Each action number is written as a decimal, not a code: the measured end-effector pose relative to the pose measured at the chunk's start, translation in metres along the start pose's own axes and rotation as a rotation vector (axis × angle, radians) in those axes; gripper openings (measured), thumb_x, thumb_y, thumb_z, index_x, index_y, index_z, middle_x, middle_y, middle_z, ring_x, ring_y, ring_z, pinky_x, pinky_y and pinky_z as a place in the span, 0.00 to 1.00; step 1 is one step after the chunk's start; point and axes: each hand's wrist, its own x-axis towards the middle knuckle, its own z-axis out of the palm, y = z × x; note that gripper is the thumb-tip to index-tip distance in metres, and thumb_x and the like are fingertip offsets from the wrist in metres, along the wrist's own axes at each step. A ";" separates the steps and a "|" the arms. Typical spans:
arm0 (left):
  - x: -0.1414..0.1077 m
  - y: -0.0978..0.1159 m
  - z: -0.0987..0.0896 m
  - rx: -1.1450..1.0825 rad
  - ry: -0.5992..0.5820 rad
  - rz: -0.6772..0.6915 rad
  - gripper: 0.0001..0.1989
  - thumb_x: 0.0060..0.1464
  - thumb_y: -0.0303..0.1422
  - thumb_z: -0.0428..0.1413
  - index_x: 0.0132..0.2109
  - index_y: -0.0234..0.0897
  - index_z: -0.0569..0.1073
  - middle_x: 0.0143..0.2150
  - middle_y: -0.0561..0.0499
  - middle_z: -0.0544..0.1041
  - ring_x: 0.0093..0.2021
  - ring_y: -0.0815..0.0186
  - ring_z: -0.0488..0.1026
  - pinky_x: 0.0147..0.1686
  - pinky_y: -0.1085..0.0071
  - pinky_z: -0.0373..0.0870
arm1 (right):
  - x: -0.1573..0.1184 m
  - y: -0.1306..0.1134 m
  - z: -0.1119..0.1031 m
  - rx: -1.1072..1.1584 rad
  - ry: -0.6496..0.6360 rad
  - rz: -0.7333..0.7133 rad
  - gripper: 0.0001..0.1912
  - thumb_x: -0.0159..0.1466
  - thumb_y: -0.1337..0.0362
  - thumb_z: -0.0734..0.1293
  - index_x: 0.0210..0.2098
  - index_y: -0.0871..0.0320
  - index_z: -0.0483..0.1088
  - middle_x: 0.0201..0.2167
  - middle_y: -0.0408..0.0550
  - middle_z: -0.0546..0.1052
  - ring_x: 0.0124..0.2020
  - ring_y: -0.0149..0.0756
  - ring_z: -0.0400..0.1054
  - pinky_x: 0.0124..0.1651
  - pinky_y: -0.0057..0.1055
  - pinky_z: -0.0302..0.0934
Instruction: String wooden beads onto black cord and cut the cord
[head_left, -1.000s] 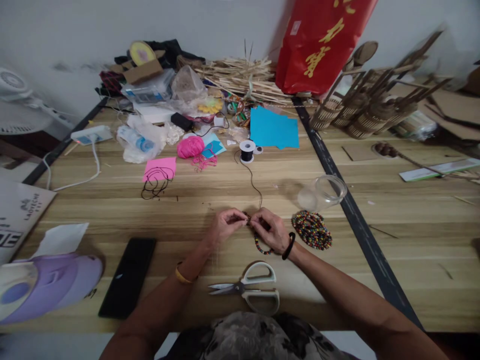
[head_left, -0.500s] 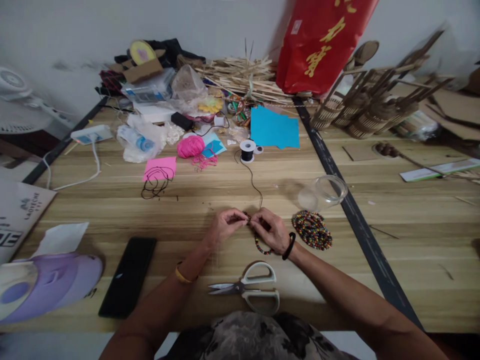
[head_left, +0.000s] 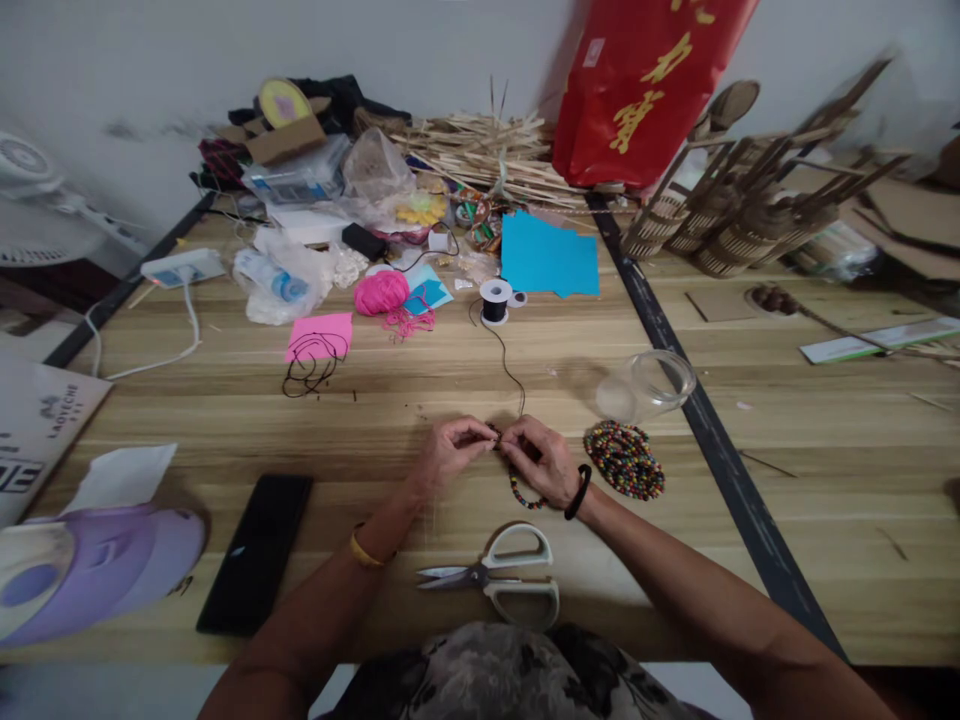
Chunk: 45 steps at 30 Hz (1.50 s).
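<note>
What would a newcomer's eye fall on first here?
Probably the big red bag at the back of the table. Next, the blue paper in front of it, to the left. Nearer, the left hand and right hand meet at a beaded strand, with a multicoloured bead pile beside the right hand.

The left forearm (head_left: pixel 330 600) and right forearm (head_left: pixel 690 595), both bare, slant inward from the bottom edge. The left hand (head_left: pixel 450 450) and right hand (head_left: pixel 545 462) nearly meet at centre, backs upward, each pinching with thumb and fingers.
</note>
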 end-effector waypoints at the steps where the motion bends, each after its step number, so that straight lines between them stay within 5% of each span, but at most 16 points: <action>1: 0.000 0.000 0.000 -0.003 -0.001 0.001 0.07 0.44 0.32 0.63 0.32 0.33 0.78 0.33 0.47 0.78 0.36 0.67 0.74 0.40 0.72 0.70 | 0.000 0.000 0.000 0.001 0.000 0.002 0.06 0.65 0.63 0.62 0.32 0.57 0.67 0.27 0.45 0.69 0.28 0.32 0.64 0.31 0.28 0.59; 45: -0.002 0.001 0.003 0.026 0.006 -0.012 0.05 0.45 0.29 0.62 0.32 0.32 0.76 0.32 0.48 0.78 0.35 0.68 0.74 0.40 0.72 0.71 | 0.000 0.000 -0.002 0.115 -0.030 0.071 0.08 0.65 0.61 0.62 0.33 0.58 0.69 0.28 0.45 0.69 0.29 0.31 0.64 0.33 0.27 0.59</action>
